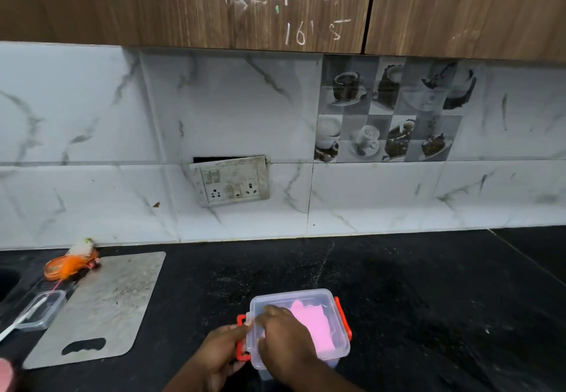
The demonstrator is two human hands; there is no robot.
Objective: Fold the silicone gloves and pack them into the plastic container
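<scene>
Resting right hand (284, 336) on container (333, 298), left hand (219, 353) gripping clasp (241, 320), gloves (312, 327) inside

The desk (428, 299) is black with tiny white specks. A clear plastic container (306, 296) with red clips sits near its front edge. To the left lies a flat grey cutting board (104, 306). A small clear box (43, 310) sits just beside the board. An orange bundle (66, 266) touches the board's back corner.

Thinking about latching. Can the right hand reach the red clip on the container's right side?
Likely yes: the right hand lies on the container, and nothing blocks that clip.
</scene>
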